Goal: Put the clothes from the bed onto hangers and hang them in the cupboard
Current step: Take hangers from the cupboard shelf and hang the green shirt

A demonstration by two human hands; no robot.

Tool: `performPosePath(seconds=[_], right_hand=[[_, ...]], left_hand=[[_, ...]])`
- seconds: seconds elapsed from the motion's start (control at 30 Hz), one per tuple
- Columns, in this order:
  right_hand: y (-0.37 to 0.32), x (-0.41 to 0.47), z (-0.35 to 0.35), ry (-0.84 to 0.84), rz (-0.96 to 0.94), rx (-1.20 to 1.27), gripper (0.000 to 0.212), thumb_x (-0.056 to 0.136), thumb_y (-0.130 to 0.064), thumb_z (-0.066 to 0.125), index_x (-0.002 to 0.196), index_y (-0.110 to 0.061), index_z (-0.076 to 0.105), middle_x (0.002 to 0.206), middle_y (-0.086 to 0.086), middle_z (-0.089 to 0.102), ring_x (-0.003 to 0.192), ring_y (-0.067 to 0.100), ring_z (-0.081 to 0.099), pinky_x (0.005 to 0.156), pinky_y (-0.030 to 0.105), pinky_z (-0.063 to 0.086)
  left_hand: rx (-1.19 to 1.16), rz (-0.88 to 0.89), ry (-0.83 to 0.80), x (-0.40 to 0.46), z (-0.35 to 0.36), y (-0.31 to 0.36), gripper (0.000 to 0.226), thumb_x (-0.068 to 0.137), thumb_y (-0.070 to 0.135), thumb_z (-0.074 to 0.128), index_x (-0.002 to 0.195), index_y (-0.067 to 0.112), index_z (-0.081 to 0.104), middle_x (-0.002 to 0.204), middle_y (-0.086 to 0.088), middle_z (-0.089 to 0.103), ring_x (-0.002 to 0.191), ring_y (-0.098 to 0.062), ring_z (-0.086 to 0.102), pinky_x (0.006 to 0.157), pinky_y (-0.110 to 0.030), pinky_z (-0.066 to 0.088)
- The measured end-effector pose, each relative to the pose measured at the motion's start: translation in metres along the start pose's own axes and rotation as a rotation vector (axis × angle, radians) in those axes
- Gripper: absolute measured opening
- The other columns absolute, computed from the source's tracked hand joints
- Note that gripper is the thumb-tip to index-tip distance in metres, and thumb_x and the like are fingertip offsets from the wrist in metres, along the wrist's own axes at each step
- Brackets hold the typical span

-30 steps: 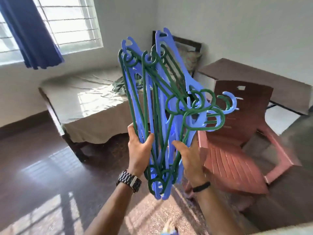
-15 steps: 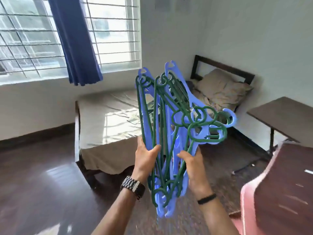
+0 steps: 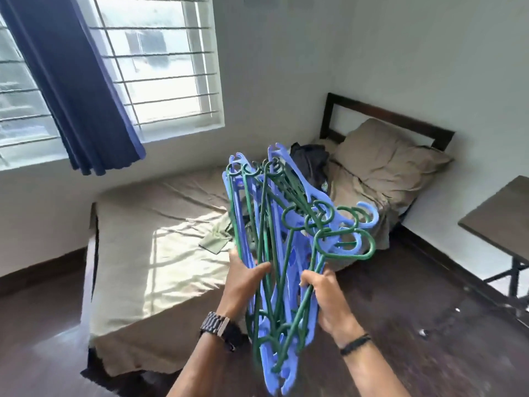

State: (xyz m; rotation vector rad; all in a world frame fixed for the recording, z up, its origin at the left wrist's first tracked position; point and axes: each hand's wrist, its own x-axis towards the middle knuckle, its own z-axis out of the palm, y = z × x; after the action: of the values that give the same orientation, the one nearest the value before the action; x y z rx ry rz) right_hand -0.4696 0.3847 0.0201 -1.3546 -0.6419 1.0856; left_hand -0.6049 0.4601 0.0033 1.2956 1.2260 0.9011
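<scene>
Gripping hangers [image 3: 274,224], left hand [image 3: 243,282], right hand [image 3: 329,299] flanking

Hangers [image 3: 274,239] blue and green; bed sheet [image 3: 160,253] beige; curtain [image 3: 77,81] navy; pillow [image 3: 386,159] tan; floor [image 3: 429,325] dark brown.

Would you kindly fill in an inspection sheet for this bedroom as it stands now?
Surface: bed with a beige sheet, sunlit patch in the middle.
Job's things: bundle of blue and green hangers; dark clothes and green garment on the bed.
Clutter: pillow at the headboard.
Grip: left hand and right hand both hold the hangers.
Cables: nothing seen.
Surroundings: barred window, blue curtain, dark table; cupboard not in view.
</scene>
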Motion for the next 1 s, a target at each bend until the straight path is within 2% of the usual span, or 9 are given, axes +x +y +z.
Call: performPosePath(seconds=[0.1, 0.17, 0.27, 0.4, 0.57, 0.63, 0.7, 0.83, 1.0], right_hand=[[-0.006, 0.037, 0.011, 0.002, 0.03, 0.007, 0.033, 0.07, 0.006, 0.054, 0.057, -0.014, 0.032, 0.041, -0.015, 0.035, 0.043, 0.007, 0.04, 0.048, 0.021, 0.038], [-0.01, 0.086, 0.022, 0.043, 0.068, 0.038, 0.027, 0.06, -0.008, 0.06, 0.063, -0.015, 0.035, 0.046, -0.014, 0.035, 0.042, 0.005, 0.04, 0.048, 0.022, 0.037], [-0.016, 0.153, 0.029, 0.087, 0.124, 0.13, 0.02, 0.071, -0.012, 0.068, 0.071, -0.007, 0.049, 0.064, 0.0, 0.049, 0.055, 0.004, 0.054, 0.057, 0.022, 0.043], [-0.011, 0.228, 0.033, 0.079, 0.216, 0.164, 0.063, 0.048, -0.032, 0.08, 0.098, -0.01, 0.049, 0.094, 0.003, 0.047, 0.083, 0.013, 0.053, 0.071, 0.025, 0.043], [-0.01, 0.32, 0.026, 0.039, 0.247, 0.184, 0.012, 0.082, -0.004, 0.066, 0.091, -0.009, 0.059, 0.089, 0.003, 0.063, 0.087, 0.013, 0.059, 0.062, 0.017, 0.048], [-0.012, 0.353, 0.022, 0.046, 0.277, 0.193, 0.014, 0.084, -0.001, 0.063, 0.096, -0.006, 0.059, 0.095, 0.003, 0.064, 0.095, 0.013, 0.058, 0.068, 0.017, 0.047], [-0.017, 0.388, 0.02, 0.058, 0.282, 0.17, 0.018, 0.083, 0.0, 0.064, 0.099, -0.002, 0.057, 0.096, 0.004, 0.063, 0.094, 0.009, 0.057, 0.07, 0.016, 0.045], [-0.022, 0.448, 0.018, 0.093, 0.303, 0.119, 0.013, 0.081, -0.003, 0.068, 0.091, -0.003, 0.061, 0.09, 0.007, 0.064, 0.086, 0.014, 0.06, 0.075, 0.027, 0.047], [-0.02, 0.528, 0.011, 0.106, 0.237, 0.029, 0.024, 0.07, -0.014, 0.081, 0.088, -0.012, 0.065, 0.087, -0.001, 0.07, 0.09, 0.016, 0.064, 0.085, 0.03, 0.047]], left_hand=[[0.031, -0.084, -0.061, 0.045, -0.002, 0.009, 0.096, 0.068, 0.029, 0.077, 0.143, 0.004, 0.022, 0.132, -0.01, 0.047, 0.118, -0.02, 0.049, 0.101, -0.026, 0.04], [0.048, -0.092, -0.092, 0.098, -0.001, 0.016, 0.071, 0.07, 0.028, 0.077, 0.125, 0.011, 0.036, 0.111, -0.004, 0.057, 0.097, -0.01, 0.057, 0.08, -0.013, 0.046], [-0.001, -0.128, -0.163, 0.164, 0.007, 0.023, 0.047, 0.064, 0.03, 0.073, 0.098, 0.02, 0.043, 0.095, 0.002, 0.055, 0.081, -0.006, 0.052, 0.067, -0.018, 0.043], [-0.021, -0.237, -0.127, 0.233, 0.023, 0.019, 0.042, 0.075, 0.024, 0.075, 0.1, 0.006, 0.048, 0.065, 0.003, 0.047, 0.051, -0.007, 0.043, 0.043, -0.019, 0.034], [-0.047, -0.225, -0.15, 0.316, 0.049, 0.015, 0.045, 0.056, 0.027, 0.07, 0.091, -0.001, 0.064, 0.067, -0.004, 0.069, 0.064, -0.017, 0.063, 0.056, -0.024, 0.051], [-0.02, -0.204, -0.141, 0.345, 0.058, 0.018, 0.037, 0.062, 0.024, 0.073, 0.091, 0.002, 0.065, 0.075, -0.01, 0.072, 0.07, -0.019, 0.065, 0.062, -0.033, 0.057], [-0.022, -0.192, -0.11, 0.377, 0.066, 0.017, 0.033, 0.07, 0.023, 0.073, 0.092, 0.003, 0.058, 0.084, -0.012, 0.07, 0.078, -0.02, 0.065, 0.069, -0.031, 0.054], [0.022, -0.205, -0.08, 0.44, 0.085, 0.014, 0.062, 0.063, 0.039, 0.075, 0.111, 0.007, 0.052, 0.107, -0.01, 0.067, 0.096, -0.022, 0.066, 0.089, -0.043, 0.053], [0.04, -0.214, -0.136, 0.516, 0.115, 0.006, 0.026, 0.093, 0.016, 0.058, 0.114, 0.014, 0.043, 0.113, 0.001, 0.058, 0.101, -0.013, 0.057, 0.092, -0.031, 0.043]])
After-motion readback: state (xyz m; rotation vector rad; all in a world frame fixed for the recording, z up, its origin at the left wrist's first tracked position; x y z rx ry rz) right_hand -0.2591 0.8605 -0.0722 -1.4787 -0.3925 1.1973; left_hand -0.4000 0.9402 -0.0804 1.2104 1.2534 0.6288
